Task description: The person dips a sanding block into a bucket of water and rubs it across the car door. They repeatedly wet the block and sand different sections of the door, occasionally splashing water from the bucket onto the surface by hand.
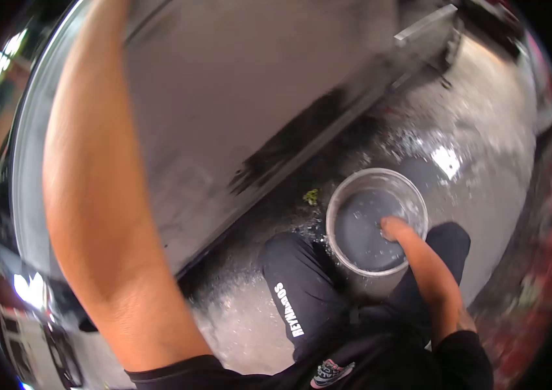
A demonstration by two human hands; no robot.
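My right hand [393,228] dips into a round bucket [380,171] that stands on the wet floor between my knees. Cloudy grey water [361,227] in the bucket covers its fingers, so whether they hold anything is hidden. My left arm [100,175] stretches up along a large grey car panel [237,84] with a dull, smeared surface. The left hand itself lies beyond the top of the head view. Low on the panel a dark, wet-looking patch [289,140] runs along the bottom edge.
Wet concrete [484,175] with splashes surrounds the bucket. A small yellow-green scrap [311,196] lies beside it, near the panel's lower edge. My bent legs [305,273] flank the bucket. Another vehicle [22,338] shows at the lower left.
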